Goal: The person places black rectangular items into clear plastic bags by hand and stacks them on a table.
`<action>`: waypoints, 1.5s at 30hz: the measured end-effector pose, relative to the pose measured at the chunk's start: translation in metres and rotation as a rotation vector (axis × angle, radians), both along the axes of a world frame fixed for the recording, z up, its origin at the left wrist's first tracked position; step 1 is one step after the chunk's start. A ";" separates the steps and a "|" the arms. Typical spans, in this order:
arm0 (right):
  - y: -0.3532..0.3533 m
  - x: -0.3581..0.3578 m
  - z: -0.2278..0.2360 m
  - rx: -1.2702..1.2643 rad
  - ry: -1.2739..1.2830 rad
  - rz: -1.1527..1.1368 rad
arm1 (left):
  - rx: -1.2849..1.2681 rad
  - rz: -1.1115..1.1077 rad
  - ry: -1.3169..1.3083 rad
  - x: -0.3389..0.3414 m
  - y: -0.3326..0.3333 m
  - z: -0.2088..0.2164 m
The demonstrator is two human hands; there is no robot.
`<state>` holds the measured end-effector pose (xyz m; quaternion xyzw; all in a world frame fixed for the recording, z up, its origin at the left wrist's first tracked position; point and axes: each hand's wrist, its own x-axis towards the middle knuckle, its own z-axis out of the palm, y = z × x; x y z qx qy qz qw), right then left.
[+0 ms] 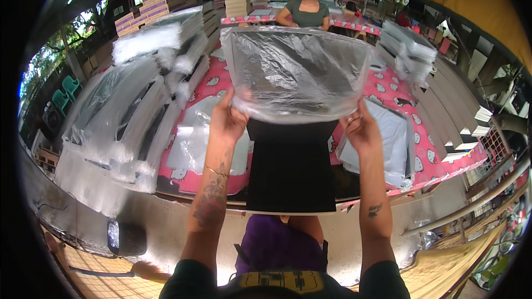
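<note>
My left hand (229, 119) and my right hand (359, 124) are closed on the two near corners of a plastic-wrapped flat panel (299, 72). The wrinkled clear plastic shines, and I cannot make out exactly what lies inside it. The panel is raised and tilted over the table. Below its near edge lies a flat black board (291, 169), partly covered by the panel and jutting over the table's near edge. Beside my left forearm is a pile of clear plastic bags (194, 141); another flat plastic pile (382, 144) lies by my right hand.
The table has a pink patterned cover (396, 86). Tall stacks of plastic-wrapped panels (116, 105) crowd the left; more wrapped panels (407, 50) and grey boards (449, 105) stand at right. A person (306, 11) is across the table. A broom (147, 271) lies on the floor.
</note>
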<state>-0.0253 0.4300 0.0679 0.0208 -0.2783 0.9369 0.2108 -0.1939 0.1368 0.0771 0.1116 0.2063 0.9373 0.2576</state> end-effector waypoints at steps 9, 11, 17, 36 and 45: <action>0.012 -0.008 -0.176 0.196 -0.474 -0.003 | -0.418 0.097 -0.282 -0.030 -0.027 -0.196; 0.004 -0.013 -0.163 0.653 -0.501 -0.300 | -0.534 0.256 0.057 -0.027 -0.010 -0.171; -0.019 -0.006 -0.117 0.832 -0.309 -0.487 | -0.782 0.464 0.744 0.012 0.019 -0.102; 0.178 0.193 -0.117 0.875 -0.855 -0.622 | -0.727 -0.293 0.317 0.102 0.265 -0.142; 0.124 0.227 -0.151 1.572 -0.873 -0.951 | -1.277 0.249 1.372 0.117 0.257 -0.165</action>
